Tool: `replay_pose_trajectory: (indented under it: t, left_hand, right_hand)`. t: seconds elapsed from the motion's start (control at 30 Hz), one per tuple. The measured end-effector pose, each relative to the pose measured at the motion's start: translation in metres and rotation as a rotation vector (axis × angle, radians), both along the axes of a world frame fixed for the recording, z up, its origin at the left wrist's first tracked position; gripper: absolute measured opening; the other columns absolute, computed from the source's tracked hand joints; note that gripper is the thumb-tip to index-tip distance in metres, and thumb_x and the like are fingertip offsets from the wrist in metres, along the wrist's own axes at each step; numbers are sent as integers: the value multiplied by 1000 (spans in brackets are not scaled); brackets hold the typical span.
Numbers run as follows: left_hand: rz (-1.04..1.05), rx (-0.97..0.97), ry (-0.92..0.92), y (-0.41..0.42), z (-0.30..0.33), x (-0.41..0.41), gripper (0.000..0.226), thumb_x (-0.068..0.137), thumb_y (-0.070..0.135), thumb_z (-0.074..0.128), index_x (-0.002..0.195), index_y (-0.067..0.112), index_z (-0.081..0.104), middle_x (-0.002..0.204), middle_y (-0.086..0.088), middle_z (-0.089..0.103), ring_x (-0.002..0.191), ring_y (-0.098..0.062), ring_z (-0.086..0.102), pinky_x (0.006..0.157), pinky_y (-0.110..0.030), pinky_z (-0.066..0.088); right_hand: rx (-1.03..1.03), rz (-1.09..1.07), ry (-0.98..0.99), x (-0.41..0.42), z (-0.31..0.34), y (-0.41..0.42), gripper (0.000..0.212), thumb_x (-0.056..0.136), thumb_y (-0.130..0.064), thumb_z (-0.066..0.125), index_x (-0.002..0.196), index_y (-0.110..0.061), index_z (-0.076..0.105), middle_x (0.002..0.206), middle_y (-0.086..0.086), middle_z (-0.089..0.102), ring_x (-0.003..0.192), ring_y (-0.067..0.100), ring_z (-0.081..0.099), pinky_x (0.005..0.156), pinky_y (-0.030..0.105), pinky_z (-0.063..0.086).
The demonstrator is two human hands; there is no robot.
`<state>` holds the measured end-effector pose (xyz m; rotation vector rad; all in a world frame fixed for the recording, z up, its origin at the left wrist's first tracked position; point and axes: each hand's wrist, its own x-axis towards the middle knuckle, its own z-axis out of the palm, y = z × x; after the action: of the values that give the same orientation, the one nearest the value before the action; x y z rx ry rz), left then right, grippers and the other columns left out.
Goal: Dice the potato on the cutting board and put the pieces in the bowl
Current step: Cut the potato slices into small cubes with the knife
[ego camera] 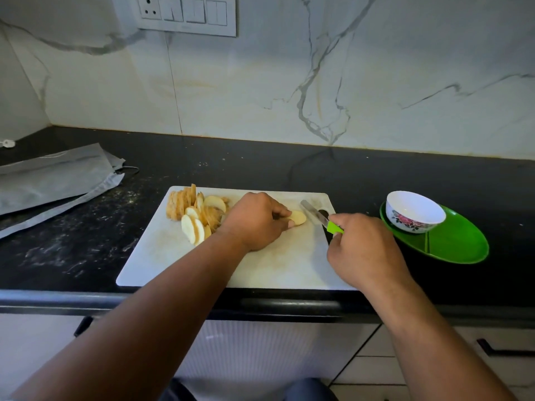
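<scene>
One potato slice [298, 217] lies pinned under the curled fingers [282, 213] of the left hand [254, 221] near the middle of the white cutting board [283, 264], while the right hand [363, 250] grips the green handle of a small knife [318, 217] whose blade points toward 10 o'clock, just beside the slice. Many more slices [197, 215] stand fanned and stacked at the board's 10 o'clock corner, still to be diced. At 3 o'clock from the board, a white flowered bowl [415, 211] sits on a green tray [451, 244] on the black counter [86, 256]; no pieces can be seen in it from this angle. A grey cloth [55, 180] lies at 9 o'clock. The step in hand appears to be cutting this slice into strips, then cubes. Done well, it calls for fingertips tucked back from the edge, the slice held flat, and even, straight-down cuts; the slice is small, so slipping is the likely risk.
</scene>
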<state>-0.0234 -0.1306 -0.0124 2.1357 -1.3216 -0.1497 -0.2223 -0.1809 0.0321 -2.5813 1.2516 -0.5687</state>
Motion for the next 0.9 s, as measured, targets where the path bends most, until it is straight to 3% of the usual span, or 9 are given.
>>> replay_pose_trajectory:
  t: [0.2,0.43,0.53,0.63,0.77,0.9]
  left_hand:
    - [-21,-17,-151,0,-2,-4,32,95,47,70,120,28,78,124,12,74,110,-11,68,95,-28,56]
    - [-40,6,-156,0,-1,-5,33,97,48,68,120,28,78,124,11,74,114,-12,65,101,-37,56]
    - [-42,-9,-143,0,0,-5,28,96,45,70,114,28,81,118,10,76,105,-11,68,96,-35,58]
    - [-38,-12,-133,0,0,-5,24,95,45,72,109,29,82,112,11,78,101,-12,69,93,-35,59]
    - [-15,17,-140,-2,-1,-4,24,94,46,71,93,25,83,99,5,79,95,-17,71,87,-38,61]
    - [-2,28,-138,-3,-1,-4,24,95,46,70,95,26,83,103,6,79,96,-16,71,88,-35,61]
  right_hand:
    - [-40,7,38,3,8,25,44,88,-10,54,130,-23,63,117,3,66,99,24,65,79,29,53]
    - [-97,-4,134,13,10,31,40,85,-10,53,123,-19,65,110,3,63,91,24,64,72,27,49]
    - [-136,-1,181,20,10,31,34,86,-10,53,116,-18,66,103,2,61,74,21,52,64,25,40]
    - [-153,1,215,26,8,31,27,87,-11,53,110,-17,66,94,2,56,70,19,44,62,25,39]
    - [-131,4,219,28,9,36,23,90,-11,52,109,-17,64,104,4,59,72,19,47,63,25,41]
    - [-93,-8,245,16,16,48,29,90,-12,54,116,-18,64,108,4,60,84,22,62,65,27,48]
